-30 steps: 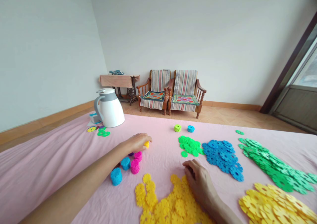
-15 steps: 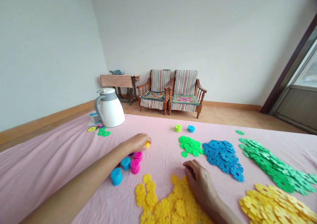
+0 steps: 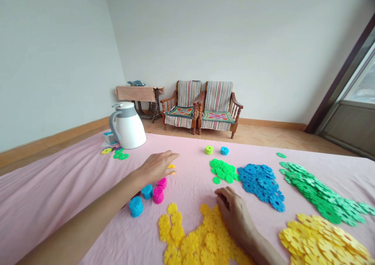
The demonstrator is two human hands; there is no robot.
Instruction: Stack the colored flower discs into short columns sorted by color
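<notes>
My left hand (image 3: pixel 159 164) is held over a yellow stack of notched plastic discs (image 3: pixel 171 167), its fingers stretched out and spread from the thumb. The hand hides part of that stack. Nearer me stand pink disc stacks (image 3: pixel 158 195) and blue disc stacks (image 3: pixel 136 206), with a dark one partly behind my forearm. My right hand (image 3: pixel 234 206) rests on the cloth at the upper edge of a loose pile of yellow discs (image 3: pixel 202 241). Its fingers are curled in, and whether anything lies inside them is hidden.
Light green discs (image 3: pixel 223 170), blue discs (image 3: pixel 260 183), darker green discs (image 3: pixel 319 191) and more yellow discs (image 3: pixel 322 239) lie on the pink cloth (image 3: pixel 102 233). A lime stack (image 3: pixel 209 150) and a small blue stack (image 3: pixel 224 151) stand farther back. A white jug (image 3: pixel 130 130) stands at the far left.
My left hand has loosened its grip on the yellow stack and its fingers have spread out. The whole view has shifted slightly. My right hand keeps its pose.
</notes>
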